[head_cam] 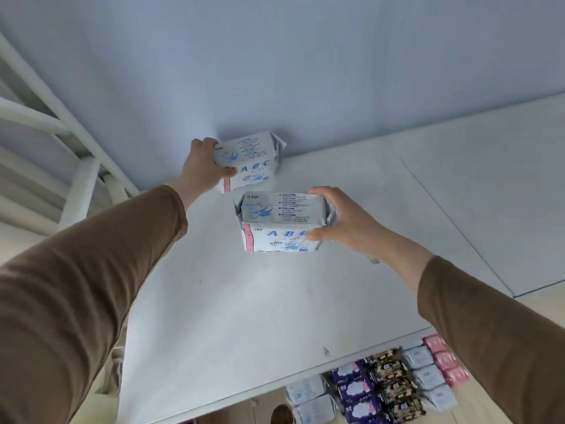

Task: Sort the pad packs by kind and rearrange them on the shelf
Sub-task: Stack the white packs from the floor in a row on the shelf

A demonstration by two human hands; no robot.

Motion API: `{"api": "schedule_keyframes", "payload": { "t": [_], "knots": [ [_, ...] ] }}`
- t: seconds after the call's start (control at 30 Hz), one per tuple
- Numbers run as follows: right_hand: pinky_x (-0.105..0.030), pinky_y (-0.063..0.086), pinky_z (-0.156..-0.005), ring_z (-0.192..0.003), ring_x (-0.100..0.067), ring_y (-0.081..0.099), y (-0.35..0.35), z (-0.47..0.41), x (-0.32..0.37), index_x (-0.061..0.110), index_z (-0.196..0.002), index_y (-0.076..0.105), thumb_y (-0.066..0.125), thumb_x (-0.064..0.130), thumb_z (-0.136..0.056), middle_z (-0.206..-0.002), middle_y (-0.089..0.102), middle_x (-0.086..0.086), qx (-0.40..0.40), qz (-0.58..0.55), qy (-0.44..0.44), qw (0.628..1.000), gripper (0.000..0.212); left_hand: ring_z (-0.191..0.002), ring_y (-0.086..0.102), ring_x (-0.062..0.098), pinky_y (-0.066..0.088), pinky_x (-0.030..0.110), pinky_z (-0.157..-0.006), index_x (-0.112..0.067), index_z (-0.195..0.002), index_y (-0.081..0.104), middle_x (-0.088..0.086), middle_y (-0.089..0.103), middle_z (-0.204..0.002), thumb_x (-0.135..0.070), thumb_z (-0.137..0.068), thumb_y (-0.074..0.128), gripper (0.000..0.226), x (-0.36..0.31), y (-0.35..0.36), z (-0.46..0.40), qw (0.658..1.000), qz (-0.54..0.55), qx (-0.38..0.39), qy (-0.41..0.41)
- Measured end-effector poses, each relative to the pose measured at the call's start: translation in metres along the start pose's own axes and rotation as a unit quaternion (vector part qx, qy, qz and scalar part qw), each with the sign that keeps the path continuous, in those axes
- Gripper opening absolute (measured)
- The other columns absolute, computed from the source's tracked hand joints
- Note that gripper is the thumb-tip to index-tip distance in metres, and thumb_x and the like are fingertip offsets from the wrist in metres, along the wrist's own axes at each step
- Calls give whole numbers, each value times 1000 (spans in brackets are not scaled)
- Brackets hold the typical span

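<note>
On the white shelf, left hand grasps far pack at its 9 o'clock end; right hand grasps near pack at its 3 o'clock end.

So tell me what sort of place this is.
Probably a shop's stockroom or shelving aisle: a wide white shelf board against a pale blue wall, identical white-and-blue ABC pad packs being placed, and rows of purple, dark, pale-blue and pink packs below.
</note>
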State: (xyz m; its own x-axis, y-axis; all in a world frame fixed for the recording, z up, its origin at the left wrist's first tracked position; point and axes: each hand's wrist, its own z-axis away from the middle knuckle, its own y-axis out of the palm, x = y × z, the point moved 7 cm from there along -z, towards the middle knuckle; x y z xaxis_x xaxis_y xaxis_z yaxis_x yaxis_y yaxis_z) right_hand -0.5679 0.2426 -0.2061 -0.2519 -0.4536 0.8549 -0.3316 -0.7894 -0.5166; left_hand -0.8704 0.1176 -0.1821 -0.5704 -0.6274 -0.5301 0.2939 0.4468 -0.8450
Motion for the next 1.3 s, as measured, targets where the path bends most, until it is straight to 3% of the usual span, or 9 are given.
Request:
{"api": "schedule_keyframes", "payload": {
  "t": [0.17, 0.33, 0.43, 0.63, 0.77, 0.87, 1.03, 1.2, 1.3],
  "knots": [
    [-27, 47, -93, -112, -13, 56, 3, -32, 3, 37, -135, 43, 83, 20, -71, -128, 48, 3, 3, 22, -1, 1000, 78, -101, 57, 28, 52, 43, -87, -12, -131, 41, 11, 45, -124, -29, -75, 82, 71, 6, 9, -20, 999, 23, -19, -11],
    [-31, 46, -92, -109, -14, 53, 7, -65, 8, 32, -139, 41, 82, 18, -74, -126, 47, 3, 26, 83, -9, 996, 78, -89, 62, 24, 51, 34, -78, -17, -121, 46, 4, 43, -115, -30, -75, 81, 59, 21, 7, -17, 996, 58, -52, -39],
    [-36, 46, -97, -112, -18, 53, 6, -92, 11, 27, -142, 40, 82, 16, -74, -129, 47, 0, 40, 114, -7, 993, 81, -91, 61, 20, 52, 35, -80, -23, -131, 41, 3, 42, -124, -22, -77, 80, 67, 35, 8, 5, 996, 70, -43, -39],
    [-30, 44, -90, -120, -19, 53, 9, -143, 20, 21, -145, 41, 84, 12, -73, -133, 51, 0, 59, 136, -15, 989, 84, -121, 48, 32, 43, 46, -100, -12, -137, 43, 11, 47, -135, -19, -88, 66, 55, 54, 8, 59, 995, -100, -13, -21],
    [-29, 41, -94, -122, -18, 52, 18, -160, 20, 22, -150, 36, 82, 13, -77, -143, 48, -3, 64, 157, -4, 985, 86, -124, 44, 29, 44, 45, -99, -14, -136, 46, 7, 49, -133, -23, -89, 64, 52, 52, 8, 90, 990, -140, 5, -17],
    [-31, 41, -99, -127, -25, 50, 22, -162, 21, 22, -152, 33, 78, 15, -82, -146, 42, -9, 36, 191, -4, 981, 84, -121, 47, 26, 47, 43, -94, -17, -134, 48, 5, 51, -129, -25, -89, 64, 49, 47, 9, 107, 990, -143, 3, -11],
    [-32, 46, -89, -124, -28, 48, 21, -144, 26, 22, -152, 34, 69, 10, -85, -144, 38, -9, -47, 212, -8, 976, 77, -121, 48, 24, 49, 42, -92, -20, -134, 48, 2, 51, -130, -27, -90, 62, 48, 37, 17, 127, 990, -139, 12, -10],
    [-41, 43, -97, -123, -34, 38, 17, -96, 38, 14, -141, 44, 65, 7, -85, -137, 43, -9, -141, 245, -42, 958, 61, -118, 48, 23, 49, 40, -87, -20, -134, 48, 1, 51, -129, -29, -90, 62, 47, 24, 28, 148, 991, -133, 16, -2],
    [-41, 40, -100, -124, -34, 39, 27, -53, 43, 12, -137, 50, 64, 11, -86, -138, 46, -9, -139, 268, -73, 951, 53, -118, 48, 23, 48, 40, -85, -20, -134, 48, 1, 52, -128, -29, -90, 62, 47, 12, 35, 168, 991, -132, 18, -1]
  ]
}}
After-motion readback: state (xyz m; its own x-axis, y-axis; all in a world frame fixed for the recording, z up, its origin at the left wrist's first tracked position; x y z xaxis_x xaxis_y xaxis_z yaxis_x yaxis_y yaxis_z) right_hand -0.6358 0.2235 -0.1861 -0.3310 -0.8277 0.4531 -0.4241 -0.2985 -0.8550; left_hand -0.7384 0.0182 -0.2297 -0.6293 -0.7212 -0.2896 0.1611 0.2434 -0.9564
